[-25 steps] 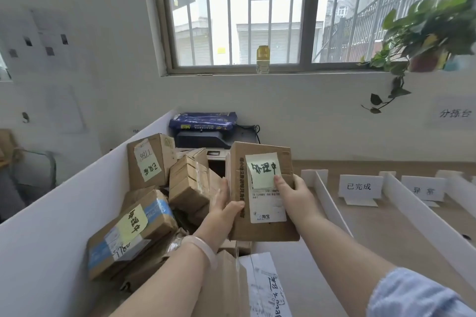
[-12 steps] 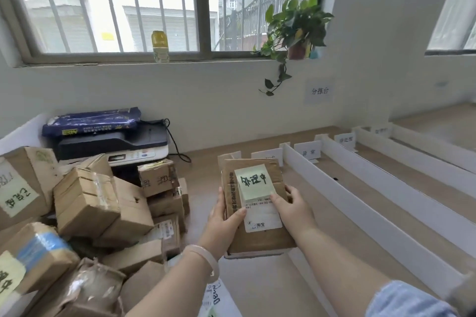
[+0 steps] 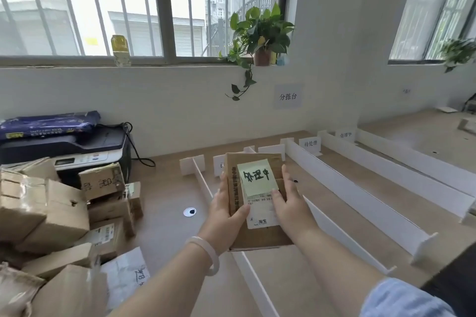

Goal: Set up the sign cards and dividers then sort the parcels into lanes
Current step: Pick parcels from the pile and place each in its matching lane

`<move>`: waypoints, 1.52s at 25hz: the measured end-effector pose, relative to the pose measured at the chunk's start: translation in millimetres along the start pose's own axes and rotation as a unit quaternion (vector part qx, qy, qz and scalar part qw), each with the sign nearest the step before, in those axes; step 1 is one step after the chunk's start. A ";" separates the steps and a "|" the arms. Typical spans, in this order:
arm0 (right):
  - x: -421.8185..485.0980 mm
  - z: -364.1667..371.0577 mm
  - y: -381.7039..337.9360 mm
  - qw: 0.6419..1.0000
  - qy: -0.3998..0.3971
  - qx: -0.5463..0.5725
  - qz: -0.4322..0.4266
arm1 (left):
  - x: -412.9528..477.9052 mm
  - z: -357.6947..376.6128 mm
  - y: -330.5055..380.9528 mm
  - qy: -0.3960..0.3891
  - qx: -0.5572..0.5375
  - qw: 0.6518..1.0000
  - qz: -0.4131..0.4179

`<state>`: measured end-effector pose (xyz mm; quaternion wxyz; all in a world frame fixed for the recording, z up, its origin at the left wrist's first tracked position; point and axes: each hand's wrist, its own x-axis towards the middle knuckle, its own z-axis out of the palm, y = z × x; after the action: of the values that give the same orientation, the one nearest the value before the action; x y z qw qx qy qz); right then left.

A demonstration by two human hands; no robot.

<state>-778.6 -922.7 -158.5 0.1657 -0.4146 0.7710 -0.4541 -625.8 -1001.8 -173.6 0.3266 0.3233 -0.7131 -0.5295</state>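
Left hand [image 3: 226, 216] and right hand [image 3: 288, 206] both grip a brown parcel [image 3: 255, 237] with a yellow note [image 3: 257, 177], held above the white dividers [image 3: 355, 193] on the bench [image 3: 164, 188].

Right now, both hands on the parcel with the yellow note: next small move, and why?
Probably carry the parcel to the right, toward the lane headed by the 处理中 card. Its yellow note reads 处理中, matching that card. The left hand and right hand hold it over lanes further left, short of even the 待处理 card.
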 end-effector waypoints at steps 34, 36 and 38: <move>170.6 -151.5 165.3 0.990 -0.036 -0.127 -0.042 | 154.9 218.1 -10.8 -0.001 0.058 0.998 -0.005; 183.1 -179.2 180.6 0.990 -0.032 -0.126 -0.053 | 168.4 248.9 -2.2 -0.002 0.057 0.998 -0.002; 195.7 -214.6 199.5 0.989 -0.027 -0.132 -0.063 | 181.7 287.9 7.1 -0.002 0.057 0.998 -0.002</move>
<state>-1129.5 -907.9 -187.6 0.1017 -0.4926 0.7917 -0.3467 -964.2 -990.2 -209.4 0.3048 0.3419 -0.7423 -0.4891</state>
